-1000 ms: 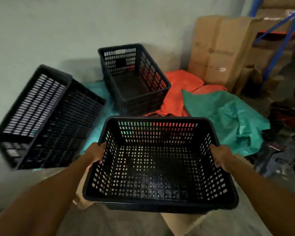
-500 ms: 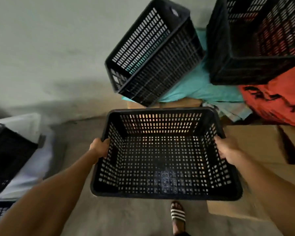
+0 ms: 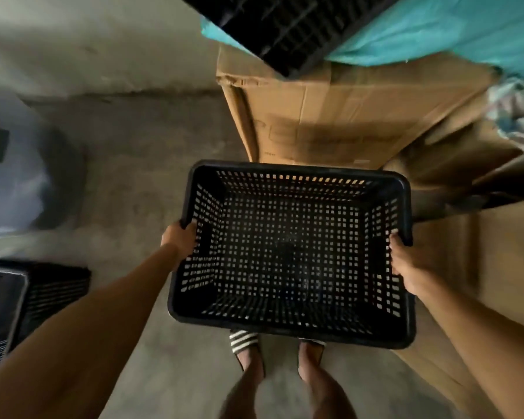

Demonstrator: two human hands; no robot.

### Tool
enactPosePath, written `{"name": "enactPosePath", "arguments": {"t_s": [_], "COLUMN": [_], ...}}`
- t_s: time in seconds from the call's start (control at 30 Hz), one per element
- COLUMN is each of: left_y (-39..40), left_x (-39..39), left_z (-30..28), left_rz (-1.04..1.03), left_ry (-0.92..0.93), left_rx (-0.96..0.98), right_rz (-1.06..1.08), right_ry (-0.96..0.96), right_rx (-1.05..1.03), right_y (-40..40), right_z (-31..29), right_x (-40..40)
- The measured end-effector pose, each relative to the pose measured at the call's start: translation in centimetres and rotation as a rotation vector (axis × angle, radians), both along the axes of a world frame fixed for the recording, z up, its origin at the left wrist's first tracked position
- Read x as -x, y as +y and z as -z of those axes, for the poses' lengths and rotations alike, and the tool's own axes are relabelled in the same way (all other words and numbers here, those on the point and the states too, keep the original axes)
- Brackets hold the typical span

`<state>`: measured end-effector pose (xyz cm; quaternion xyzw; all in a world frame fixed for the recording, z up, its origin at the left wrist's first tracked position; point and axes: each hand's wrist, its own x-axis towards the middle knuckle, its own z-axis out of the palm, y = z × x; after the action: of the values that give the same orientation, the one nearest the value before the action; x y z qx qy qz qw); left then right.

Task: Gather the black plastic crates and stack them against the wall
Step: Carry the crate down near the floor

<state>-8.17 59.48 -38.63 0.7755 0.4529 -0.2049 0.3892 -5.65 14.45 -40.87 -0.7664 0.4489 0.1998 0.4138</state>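
I hold an empty black perforated crate level in front of me, above the concrete floor and my feet. My left hand grips its left rim and my right hand grips its right rim. A second black crate lies tilted on a cardboard box at the top edge, only partly in view. More black crates sit on the floor at the lower left, cut off by the frame edge. The pale wall runs along the top left.
A large cardboard box stands right ahead of the held crate, with teal cloth draped over it. More cardboard lies at the right. A pale bag-like object rests by the wall at left. My sandalled feet show below the crate.
My view has tipped downward and moved closer to the cardboard box. The tilted crate slid to the top edge, the far upright crate left the view. Both hands keep their grip.
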Motion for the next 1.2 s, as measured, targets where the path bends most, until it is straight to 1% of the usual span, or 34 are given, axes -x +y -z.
{"name": "enactPosePath", "arguments": {"t_s": [0.17,0.3,0.43,0.57,0.67,0.77,0.8,0.87,0.93,1.03,1.13,1.2], "left_y": [0.3,0.3,0.3,0.2,0.3,0.3,0.3,0.2,0.0,-0.6,-1.5,-2.1], "left_x": [-1.7,-1.8,-1.4,-0.8,-0.8,-1.1,-1.2,-1.1,-0.8,-0.7,-1.0,-1.4], "left_z": [12.5,19.5,23.6,25.3,25.6,25.6,25.5,25.0,23.8,20.8,16.3,12.3], "left_rz": [0.055,0.080,0.092,0.071,0.075,0.068,0.057,0.071,0.168,0.260,0.315,0.355], "left_ry": [0.036,0.040,0.036,0.042,0.050,0.062,0.062,0.083,0.131,0.123,0.104,0.090], "left_rx": [0.020,0.012,-0.021,0.025,0.028,0.015,0.030,0.026,-0.054,-0.101,-0.055,-0.028], "right_rz": [0.119,0.115,0.089,0.087,0.086,0.070,0.038,-0.075,-0.141,-0.233,-0.398,-0.469], "right_ry": [0.034,0.025,0.022,0.027,0.025,0.067,0.093,0.117,0.071,0.060,0.120,0.145], "right_rx": [-0.081,-0.048,-0.062,-0.049,-0.041,-0.043,-0.042,0.030,0.079,0.071,0.067,0.074], "right_y": [0.4,0.4,0.2,-0.3,-0.4,-0.4,-0.1,0.2,0.7,1.8,2.9,3.8], "right_z": [12.0,19.0,23.5,25.4,25.8,25.1,24.5,23.2,21.4,18.0,13.0,9.0], "right_x": [-1.6,-2.0,-2.1,-2.0,-1.9,-2.1,-2.2,-2.4,-2.6,-2.6,-2.3,-2.4]}}
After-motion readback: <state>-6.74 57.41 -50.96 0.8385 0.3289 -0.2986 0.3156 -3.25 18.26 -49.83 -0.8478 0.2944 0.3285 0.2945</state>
